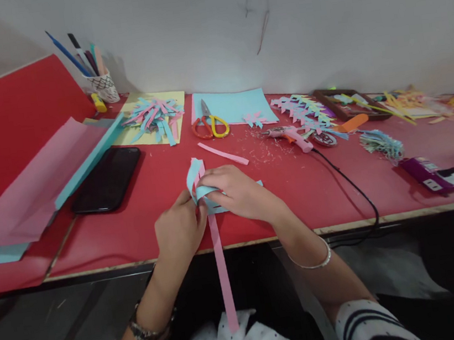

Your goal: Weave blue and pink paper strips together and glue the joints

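Note:
Near the table's front edge, both hands work on a bundle of pink and blue paper strips. My left hand (179, 225) is closed on the strips from the left, its thumb and fingers pinching them. From the right, my right hand (238, 191) pinches a curled blue paper strip (208, 190), with its fingertips partly hidden behind the paper. A long pink paper strip (220, 265) hangs from the bundle over the table edge towards my lap. Behind the hands lies a loose pink strip (223, 154).
Scissors (209, 122) rest on blue paper sheets (239, 104). A pink glue gun (292, 136) with a black cord lies to the right, near a purple power box (428, 174). Leftward are a black phone (107, 180), a pile of cut strips (155, 115) and a pen cup (103, 87).

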Motion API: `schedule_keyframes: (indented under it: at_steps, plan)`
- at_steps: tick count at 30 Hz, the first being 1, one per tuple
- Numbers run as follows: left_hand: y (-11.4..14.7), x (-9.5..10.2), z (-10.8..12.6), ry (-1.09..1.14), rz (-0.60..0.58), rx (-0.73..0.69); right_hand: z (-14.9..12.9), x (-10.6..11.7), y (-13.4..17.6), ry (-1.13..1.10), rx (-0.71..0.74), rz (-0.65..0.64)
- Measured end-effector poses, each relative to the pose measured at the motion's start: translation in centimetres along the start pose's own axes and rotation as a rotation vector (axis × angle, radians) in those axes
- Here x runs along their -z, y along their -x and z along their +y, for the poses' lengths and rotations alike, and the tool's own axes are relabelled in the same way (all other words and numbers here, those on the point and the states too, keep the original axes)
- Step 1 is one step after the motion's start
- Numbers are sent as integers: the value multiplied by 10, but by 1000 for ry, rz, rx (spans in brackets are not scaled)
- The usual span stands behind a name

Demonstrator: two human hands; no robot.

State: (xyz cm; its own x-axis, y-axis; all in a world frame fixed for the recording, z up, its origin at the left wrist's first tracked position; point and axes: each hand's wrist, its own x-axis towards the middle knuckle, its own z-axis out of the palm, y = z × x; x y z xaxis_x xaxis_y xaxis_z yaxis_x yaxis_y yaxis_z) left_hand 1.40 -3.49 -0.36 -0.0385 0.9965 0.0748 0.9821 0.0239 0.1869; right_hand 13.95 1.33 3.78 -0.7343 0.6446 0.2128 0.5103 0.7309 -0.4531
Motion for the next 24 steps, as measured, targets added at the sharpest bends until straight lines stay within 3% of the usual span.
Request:
schedule_keyframes:
  at_steps: [5, 13, 19, 24]
  plan:
    - [0, -1, -2, 42, -6, 5, 7, 5, 12, -56, -77, 8]
    - [-1, 1, -2, 58, -34, 44, 15, -4, 38, 113, -251, -64]
    - [-3, 3, 0, 43, -31, 70, 13, -8, 39, 155, -365, -75]
    - [-3, 3, -1, 52, -31, 58, 15, -11, 36, 207, -377, -36]
